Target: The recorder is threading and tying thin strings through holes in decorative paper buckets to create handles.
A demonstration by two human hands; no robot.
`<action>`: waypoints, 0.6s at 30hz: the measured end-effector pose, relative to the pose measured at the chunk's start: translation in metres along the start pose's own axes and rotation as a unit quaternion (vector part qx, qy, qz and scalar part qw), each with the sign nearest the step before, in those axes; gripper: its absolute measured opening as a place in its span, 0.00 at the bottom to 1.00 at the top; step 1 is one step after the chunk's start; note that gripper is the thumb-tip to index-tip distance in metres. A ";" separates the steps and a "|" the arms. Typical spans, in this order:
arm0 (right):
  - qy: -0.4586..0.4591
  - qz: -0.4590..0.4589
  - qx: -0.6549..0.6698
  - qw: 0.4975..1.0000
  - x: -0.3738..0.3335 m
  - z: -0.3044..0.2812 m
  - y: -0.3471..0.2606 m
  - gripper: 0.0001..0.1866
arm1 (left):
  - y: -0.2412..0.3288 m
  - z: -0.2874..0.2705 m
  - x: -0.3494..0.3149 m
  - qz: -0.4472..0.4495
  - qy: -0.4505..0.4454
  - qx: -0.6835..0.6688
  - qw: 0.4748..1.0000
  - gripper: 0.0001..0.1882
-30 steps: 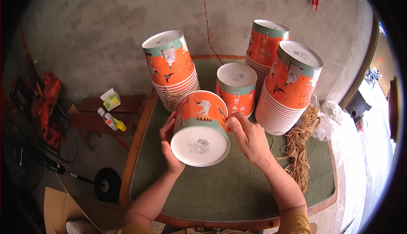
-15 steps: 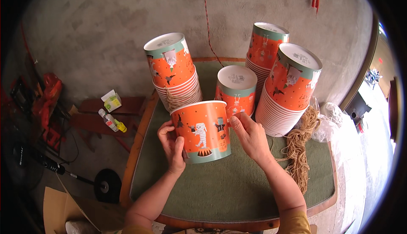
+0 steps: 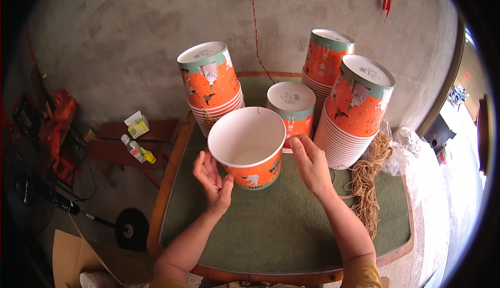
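Observation:
Between my hands is an orange paper bucket (image 3: pixel 255 176) with a green base band and printed cartoon figures. Its white inside faces up toward me, and a small dark mark shows at the far rim. My left hand (image 3: pixel 212 184) cups its left side, thumb at the front. On the right side my right hand (image 3: pixel 311 165) presses with bent fingers, their tips partly hidden. Just behind stands an upturned bucket (image 3: pixel 291 113). Taller stacks of upturned, nested buckets rise at the left (image 3: pixel 211 87), the back (image 3: pixel 325 61) and the right (image 3: pixel 351 111).
The green-topped table (image 3: pixel 250 236) has a wooden edge. A bundle of brown twine (image 3: pixel 371 184) lies at its right, beside clear plastic bags (image 3: pixel 403 150). Bottles (image 3: pixel 136 148) and a small box (image 3: pixel 137 125) sit on a red bench (image 3: pixel 112 155). A cardboard box (image 3: pixel 78 259) is at lower left.
The bucket has tipped so that its opening turns up toward me; before, its printed side faced me. Both hands stay at its sides, with the right fingers slightly shifted.

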State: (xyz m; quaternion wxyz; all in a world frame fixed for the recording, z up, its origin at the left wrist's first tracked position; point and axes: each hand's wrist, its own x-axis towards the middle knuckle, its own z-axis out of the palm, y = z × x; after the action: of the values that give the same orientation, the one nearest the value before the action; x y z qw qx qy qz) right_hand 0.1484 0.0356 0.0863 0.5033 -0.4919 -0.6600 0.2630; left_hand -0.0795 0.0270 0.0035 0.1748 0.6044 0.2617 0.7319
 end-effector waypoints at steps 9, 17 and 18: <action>-0.041 0.066 0.085 0.993 0.012 -0.005 0.021 0.24 | 0.002 -0.008 -0.002 -0.043 -0.028 0.056 0.997 0.37; 0.013 0.040 0.070 0.997 0.015 -0.009 0.021 0.21 | 0.002 -0.008 -0.002 -0.011 -0.031 0.112 0.993 0.26; 0.026 0.032 0.098 0.994 0.015 -0.010 0.021 0.19 | 0.003 -0.008 -0.001 -0.011 -0.031 0.111 0.993 0.26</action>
State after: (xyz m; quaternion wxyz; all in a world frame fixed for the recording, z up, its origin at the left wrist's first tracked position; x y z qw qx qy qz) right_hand 0.1658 0.0560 0.0789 0.5578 -0.4675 -0.6014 0.3296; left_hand -0.0871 0.0228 0.0028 0.1224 0.6397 0.3426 0.6771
